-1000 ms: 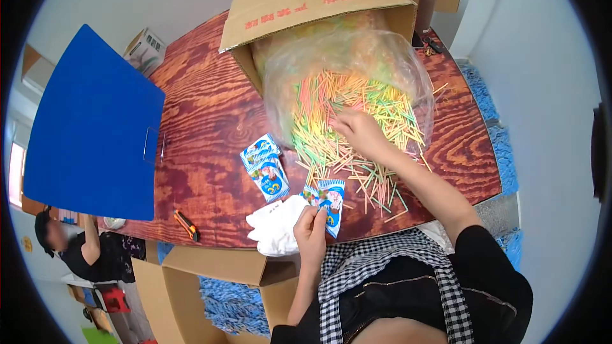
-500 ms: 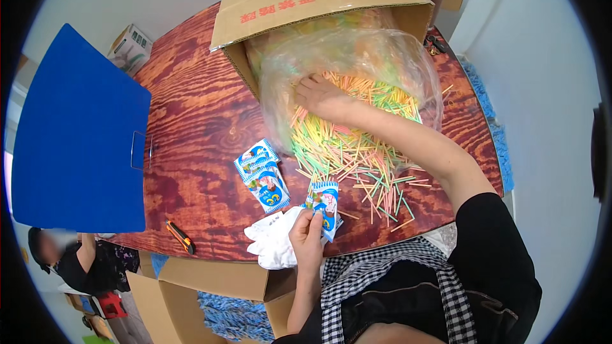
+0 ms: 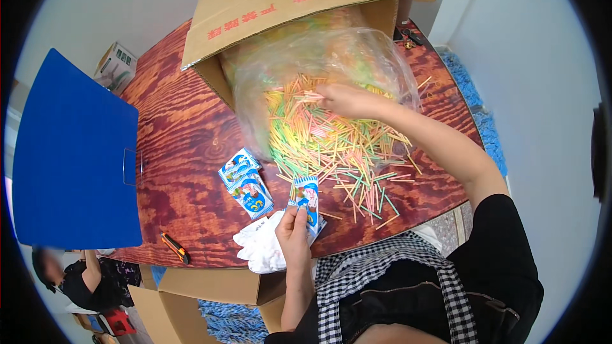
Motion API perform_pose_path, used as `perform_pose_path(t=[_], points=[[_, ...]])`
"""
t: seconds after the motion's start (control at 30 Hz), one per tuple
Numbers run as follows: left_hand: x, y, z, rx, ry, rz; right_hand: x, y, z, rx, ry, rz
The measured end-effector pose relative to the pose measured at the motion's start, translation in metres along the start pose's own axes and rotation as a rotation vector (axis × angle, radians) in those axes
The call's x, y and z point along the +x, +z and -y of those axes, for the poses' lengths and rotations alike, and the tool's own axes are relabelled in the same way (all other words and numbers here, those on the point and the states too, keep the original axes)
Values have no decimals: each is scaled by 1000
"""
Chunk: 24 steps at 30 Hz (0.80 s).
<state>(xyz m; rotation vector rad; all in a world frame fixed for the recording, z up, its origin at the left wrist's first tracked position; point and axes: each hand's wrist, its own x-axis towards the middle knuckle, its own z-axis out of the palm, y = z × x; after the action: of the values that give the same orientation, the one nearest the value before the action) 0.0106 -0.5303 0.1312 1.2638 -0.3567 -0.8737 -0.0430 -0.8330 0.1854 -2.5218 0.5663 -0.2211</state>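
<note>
A heap of thin pastel sticks (image 3: pixel 338 146), pink, yellow, green and orange, spills from a clear plastic bag (image 3: pixel 252 111) that lies in a tipped cardboard box (image 3: pixel 274 3). Over the heap, my right hand (image 3: pixel 347 100) is closed on some pinkish sticks (image 3: pixel 311 97) poking out past the fingers. My left hand (image 3: pixel 293 236), by the table's near edge, pinches a small blue and white packet (image 3: pixel 308 199) between thumb and fingers. Left of it several similar packets (image 3: pixel 247 185) lie overlapped. White gloves (image 3: pixel 262 245) rest beside my left wrist.
An orange and black utility knife (image 3: pixel 175 248) lies near the front edge. At the left stands a big blue panel (image 3: pixel 76 153), with another person (image 3: pixel 89 280) below it. An open carton (image 3: pixel 210 283) with blue shaggy material sits below the table's near edge.
My right hand has drawn back from the heap's far left and now grips some sticks, raised a little. The left hand still pinches the packet. The whole view has shifted slightly.
</note>
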Motion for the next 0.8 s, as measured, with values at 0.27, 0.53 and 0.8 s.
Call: perform_pose_path(t=[0.27, 0.53, 0.8], points=[[28, 19, 9, -192, -57, -43, -67, 33, -13, 1422, 487, 261], [51, 39, 19, -326, -78, 56, -93, 46, -18, 1802, 399, 14], [75, 77, 6, -235, 65, 112, -118, 82, -8, 2070, 329, 204]])
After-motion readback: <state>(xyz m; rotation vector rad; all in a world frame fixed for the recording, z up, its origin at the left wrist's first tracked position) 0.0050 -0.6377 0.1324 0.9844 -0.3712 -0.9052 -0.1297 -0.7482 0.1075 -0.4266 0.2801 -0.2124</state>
